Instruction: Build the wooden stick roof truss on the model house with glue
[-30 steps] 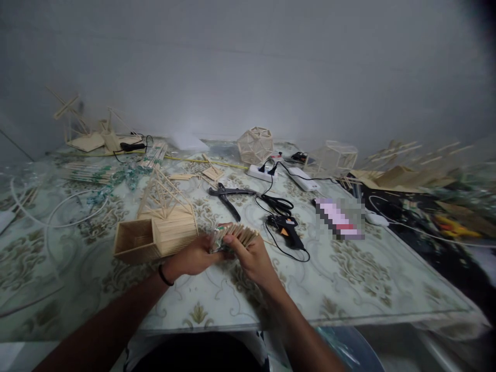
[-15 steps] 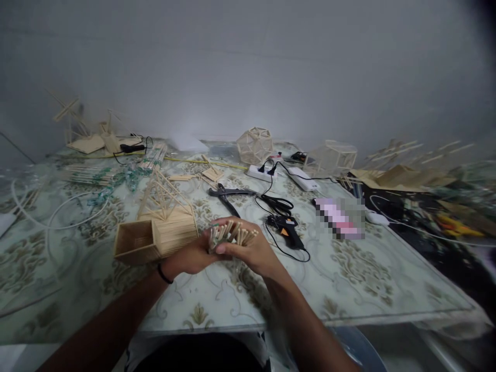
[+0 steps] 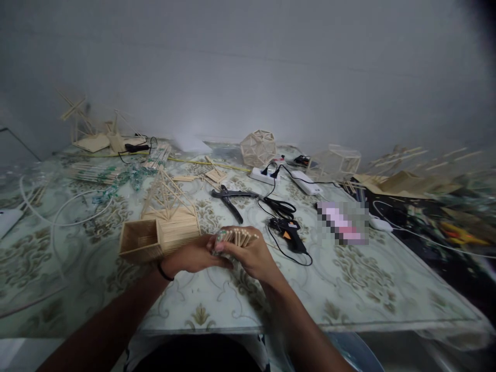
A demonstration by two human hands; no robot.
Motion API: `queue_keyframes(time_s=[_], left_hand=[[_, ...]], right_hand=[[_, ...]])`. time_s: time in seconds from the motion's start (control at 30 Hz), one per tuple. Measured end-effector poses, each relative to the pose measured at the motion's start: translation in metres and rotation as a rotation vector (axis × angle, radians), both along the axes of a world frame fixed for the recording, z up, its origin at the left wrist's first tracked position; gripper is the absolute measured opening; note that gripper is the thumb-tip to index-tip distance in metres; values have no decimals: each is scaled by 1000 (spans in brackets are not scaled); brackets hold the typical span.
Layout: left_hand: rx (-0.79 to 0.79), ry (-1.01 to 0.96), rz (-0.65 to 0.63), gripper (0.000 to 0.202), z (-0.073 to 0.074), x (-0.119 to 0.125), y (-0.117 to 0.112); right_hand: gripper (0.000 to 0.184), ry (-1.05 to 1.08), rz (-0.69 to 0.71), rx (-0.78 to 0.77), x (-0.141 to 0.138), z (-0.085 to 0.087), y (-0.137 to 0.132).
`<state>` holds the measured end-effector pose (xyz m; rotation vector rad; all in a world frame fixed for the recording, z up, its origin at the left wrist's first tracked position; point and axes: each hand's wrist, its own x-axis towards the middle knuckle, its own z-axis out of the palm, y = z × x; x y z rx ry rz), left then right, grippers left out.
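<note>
Hands: left hand (image 3: 192, 257) and right hand (image 3: 250, 254) both clasp stick bundle (image 3: 236, 236).

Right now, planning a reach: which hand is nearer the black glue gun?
Right. The right hand sits just left of the glue gun; the left hand is farther left, past the stick bundle both hold.

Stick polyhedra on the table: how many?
2. One stick polyhedron at back centre behind the power strip; a second polyhedron right of it. Blurred clutter at far right may hide more.
</note>
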<state>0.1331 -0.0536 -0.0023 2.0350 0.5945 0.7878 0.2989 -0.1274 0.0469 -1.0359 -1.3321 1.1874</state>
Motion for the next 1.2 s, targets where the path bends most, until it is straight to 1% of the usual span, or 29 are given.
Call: queue_keyframes(time_s=[0.07, 0.1, 0.13, 0.17, 0.2, 0.3, 0.37, 0.5, 0.67, 0.77, 0.83, 0.9, 0.97, 1.03, 1.13, 1.2], left_hand=[[-39, -14, -123, 45, 12, -6, 1], [-59, -34, -156, 56, 20, -8, 2], [-72, -65, -149, 62, 27, -11, 1], [-72, -101, -125, 61, 33, -12, -1], [-52, -148, -81, 56, 39, -12, -3], [117, -248, 104, 28, 51, -9, -14], [170, -257, 160, 18, 54, -5, -22], [174, -223, 191, 14, 52, -3, -31], [134, -130, 183, 21, 41, -8, -35], [107, -88, 170, 21, 38, -8, -31], [98, -75, 165, 19, 42, -8, -28], [92, -75, 161, 14, 50, -6, -26], [55, -80, 129, 20, 60, -5, -25], [-10, -90, 62, 26, 71, -3, -27], [-98, -89, -43, 32, 80, -1, -28], [-137, -70, -85, 34, 80, -1, -29]], right_hand=[[33, 9, -84, 19, 2, 0, 2], [33, 7, -122, 25, 3, -1, 3], [33, 0, -157, 29, 4, -3, 3], [33, -10, -189, 33, 4, -4, 3], [34, -21, -215, 37, 4, -6, 3], [43, -44, -252, 53, 1, -11, 1], [45, -51, -249, 65, -2, -14, -2], [39, -79, -224, 77, -3, -23, -7], [31, -128, -226, 98, 0, -40, -11], [31, -166, -235, 127, 1, -41, -9], [34, -192, -245, 155, 1, -36, -6], [38, -215, -251, 193, 1, -28, -4], [40, -236, -250, 232, 1, -20, -3], [41, -255, -234, 260, 0, -15, -3], [42, -265, -188, 268, 0, -14, -7], [40, -259, -146, 266, 1, -18, -9]])
